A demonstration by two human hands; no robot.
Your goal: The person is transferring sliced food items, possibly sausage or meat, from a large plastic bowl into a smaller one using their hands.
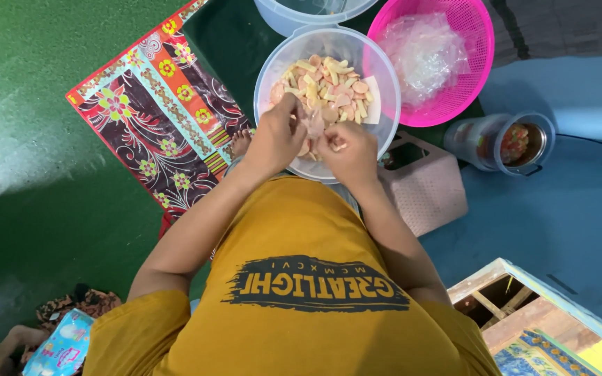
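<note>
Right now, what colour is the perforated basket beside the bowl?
Bright pink basket, clearest in the head view.

Your left hand and right hand meet over the near rim of the bowl of snack pieces. A basket stands right of the bowl, a jar farther right, a patterned mat to the left.

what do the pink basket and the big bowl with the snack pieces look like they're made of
The pink basket looks like moulded plastic: bright even colour, fine mesh of holes, slight gloss. The big bowl seems to be translucent, frosted plastic, since the dark floor shows faintly through its wall and the rim is thin and smooth.
</note>
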